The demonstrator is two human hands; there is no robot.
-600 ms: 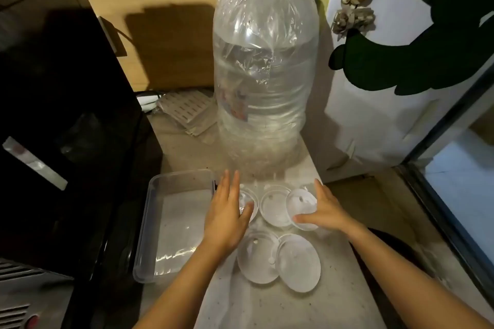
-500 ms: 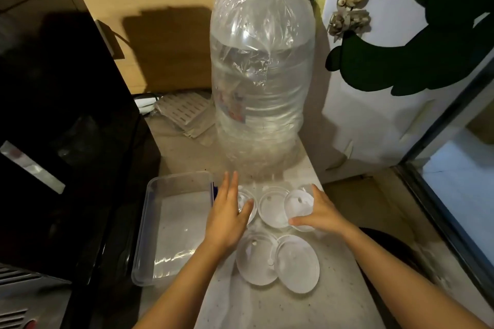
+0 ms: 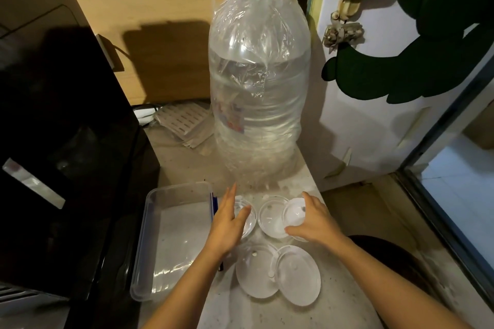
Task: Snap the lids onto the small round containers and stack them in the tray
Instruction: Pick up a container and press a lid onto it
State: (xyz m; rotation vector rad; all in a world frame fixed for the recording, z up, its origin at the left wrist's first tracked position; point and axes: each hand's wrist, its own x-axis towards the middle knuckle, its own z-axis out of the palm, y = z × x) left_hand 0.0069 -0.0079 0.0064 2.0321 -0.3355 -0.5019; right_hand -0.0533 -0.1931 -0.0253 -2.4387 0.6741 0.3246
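Note:
A clear rectangular tray (image 3: 149, 224) lies empty at the left of the counter. Three small round clear containers stand in a row behind two flat round lids (image 3: 256, 274) (image 3: 299, 279). My left hand (image 3: 227, 224) rests flat, fingers apart, over the left container (image 3: 248, 222), holding nothing. The middle container (image 3: 270, 218) is uncovered. My right hand (image 3: 316, 222) grips the right container (image 3: 294, 212) between thumb and fingers; it overlaps the middle one's rim.
A large water bottle (image 3: 259, 104) wrapped in plastic stands right behind the containers. A black appliance (image 3: 66, 141) sits along the left. The counter's right edge drops off next to a white door (image 3: 374, 128). A slotted white rack (image 3: 181, 120) lies at the back.
My right hand has closed more tightly around the right container and shifted it slightly toward the middle one. My left hand has barely moved.

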